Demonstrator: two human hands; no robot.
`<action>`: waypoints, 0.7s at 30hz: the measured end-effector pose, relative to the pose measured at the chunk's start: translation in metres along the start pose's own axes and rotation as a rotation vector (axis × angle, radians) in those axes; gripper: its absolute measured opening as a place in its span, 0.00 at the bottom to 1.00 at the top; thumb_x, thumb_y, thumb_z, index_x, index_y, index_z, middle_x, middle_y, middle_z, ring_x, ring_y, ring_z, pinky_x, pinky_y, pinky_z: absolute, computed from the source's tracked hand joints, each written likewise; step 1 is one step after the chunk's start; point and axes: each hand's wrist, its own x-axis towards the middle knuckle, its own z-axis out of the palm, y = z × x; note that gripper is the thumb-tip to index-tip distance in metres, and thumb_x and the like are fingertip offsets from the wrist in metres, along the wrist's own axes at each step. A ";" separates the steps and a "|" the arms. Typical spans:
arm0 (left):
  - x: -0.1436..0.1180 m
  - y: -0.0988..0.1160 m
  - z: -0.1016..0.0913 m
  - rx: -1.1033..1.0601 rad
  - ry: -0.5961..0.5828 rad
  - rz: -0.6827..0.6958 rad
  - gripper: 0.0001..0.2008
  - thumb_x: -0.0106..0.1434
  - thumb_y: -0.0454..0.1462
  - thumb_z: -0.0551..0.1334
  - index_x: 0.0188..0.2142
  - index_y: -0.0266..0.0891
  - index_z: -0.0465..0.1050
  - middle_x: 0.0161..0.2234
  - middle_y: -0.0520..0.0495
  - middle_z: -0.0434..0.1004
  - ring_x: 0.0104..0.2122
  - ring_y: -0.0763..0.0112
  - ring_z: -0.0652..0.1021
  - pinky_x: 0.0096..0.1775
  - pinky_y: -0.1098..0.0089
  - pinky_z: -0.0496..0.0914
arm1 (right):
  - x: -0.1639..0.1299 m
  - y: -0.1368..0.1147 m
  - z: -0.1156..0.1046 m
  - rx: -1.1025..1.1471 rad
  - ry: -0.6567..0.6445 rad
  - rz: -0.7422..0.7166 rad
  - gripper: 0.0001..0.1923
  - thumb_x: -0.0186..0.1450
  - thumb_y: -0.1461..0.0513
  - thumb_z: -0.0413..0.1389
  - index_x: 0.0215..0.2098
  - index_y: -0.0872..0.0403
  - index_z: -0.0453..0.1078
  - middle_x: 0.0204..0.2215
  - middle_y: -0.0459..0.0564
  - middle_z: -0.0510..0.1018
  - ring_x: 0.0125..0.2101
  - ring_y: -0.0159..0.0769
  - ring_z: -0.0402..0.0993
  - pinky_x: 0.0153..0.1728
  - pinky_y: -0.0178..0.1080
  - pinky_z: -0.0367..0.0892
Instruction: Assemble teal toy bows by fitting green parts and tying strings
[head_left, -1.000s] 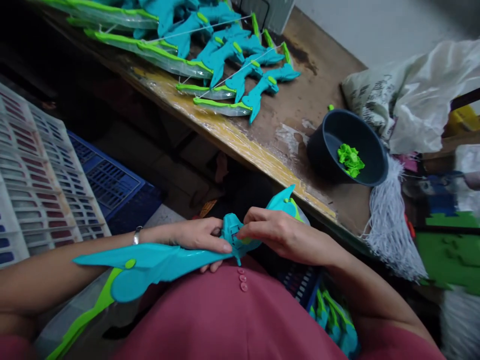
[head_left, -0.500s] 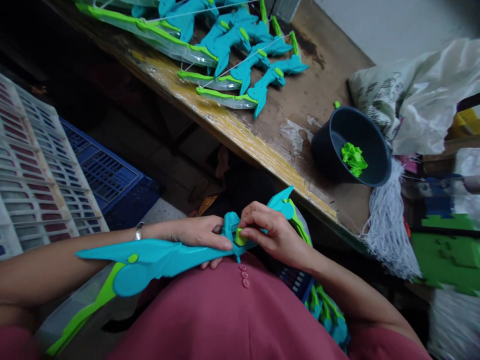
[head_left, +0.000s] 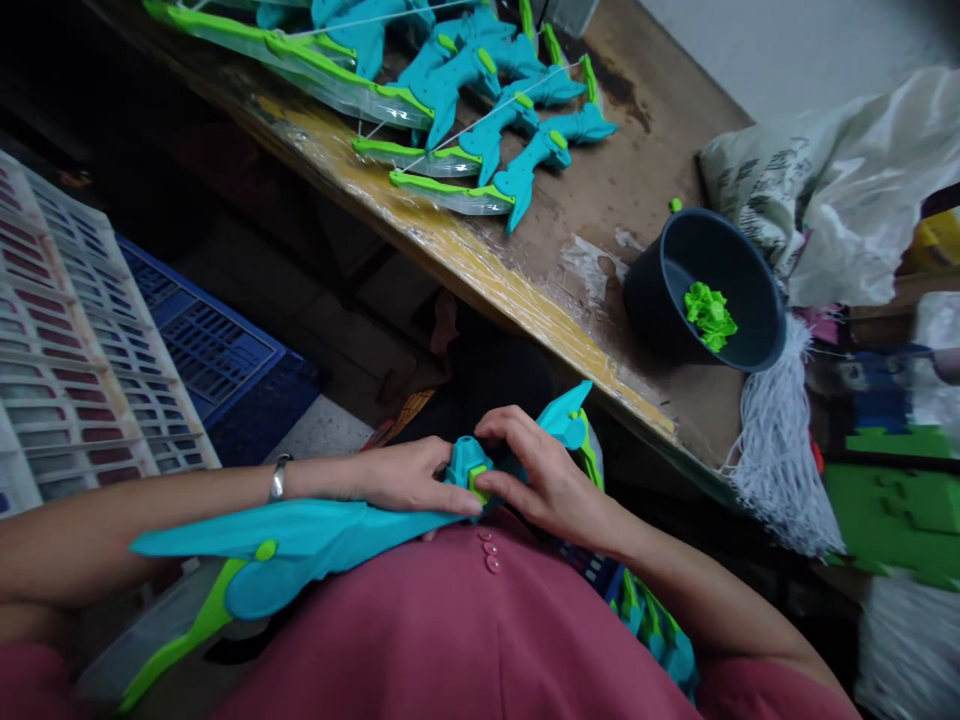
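Bow (head_left: 315, 535), held in the left hand (head_left: 405, 477), has its cap (head_left: 475, 482) placed but perhaps not fully seated, the right hand (head_left: 551, 485) thumbing it, that grip's closure unclear.

A white slatted plastic crate (head_left: 90, 340) stands at the left, just beside a blue plastic crate (head_left: 206, 345). At the right, a pale sack (head_left: 750, 190) with dark printing touches a translucent plastic bag (head_left: 862, 210). White strings (head_left: 784, 460) hang at the table's (head_left: 637, 300) end, near a green foam mat (head_left: 892, 510) with notched edges. A pale wall (head_left: 735, 50) rises behind.
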 end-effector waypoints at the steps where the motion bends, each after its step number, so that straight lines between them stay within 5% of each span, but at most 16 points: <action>1: 0.001 0.001 0.002 0.089 0.054 0.007 0.20 0.62 0.53 0.64 0.28 0.38 0.68 0.23 0.55 0.67 0.24 0.74 0.68 0.26 0.74 0.62 | 0.001 0.000 -0.002 -0.015 -0.049 0.004 0.17 0.72 0.58 0.58 0.56 0.55 0.63 0.52 0.57 0.70 0.49 0.41 0.70 0.48 0.43 0.70; 3: 0.004 0.003 0.005 0.228 0.129 -0.051 0.22 0.59 0.54 0.66 0.25 0.38 0.67 0.23 0.55 0.64 0.25 0.74 0.65 0.24 0.73 0.58 | 0.003 0.001 -0.006 -0.054 -0.176 0.018 0.20 0.72 0.58 0.57 0.59 0.56 0.62 0.53 0.59 0.71 0.52 0.44 0.70 0.51 0.46 0.69; 6: 0.008 0.003 0.011 0.310 0.165 -0.188 0.21 0.57 0.53 0.65 0.23 0.39 0.67 0.21 0.55 0.62 0.23 0.73 0.63 0.23 0.71 0.55 | 0.004 0.003 -0.005 -0.104 -0.298 0.055 0.19 0.72 0.57 0.57 0.57 0.59 0.63 0.47 0.57 0.74 0.43 0.42 0.74 0.43 0.43 0.70; 15: 0.010 -0.011 0.032 0.278 0.195 -0.090 0.15 0.56 0.41 0.63 0.20 0.39 0.60 0.18 0.57 0.60 0.21 0.76 0.60 0.23 0.71 0.54 | -0.016 0.002 0.017 -0.211 -0.248 0.030 0.07 0.70 0.63 0.57 0.44 0.57 0.64 0.38 0.52 0.72 0.31 0.35 0.66 0.31 0.36 0.61; 21: 0.010 -0.011 0.026 0.219 0.148 -0.129 0.17 0.58 0.45 0.63 0.22 0.39 0.61 0.21 0.57 0.58 0.23 0.75 0.60 0.24 0.71 0.54 | -0.006 0.008 0.013 -0.118 -0.263 0.075 0.11 0.70 0.59 0.59 0.45 0.58 0.66 0.38 0.53 0.74 0.34 0.36 0.70 0.33 0.36 0.63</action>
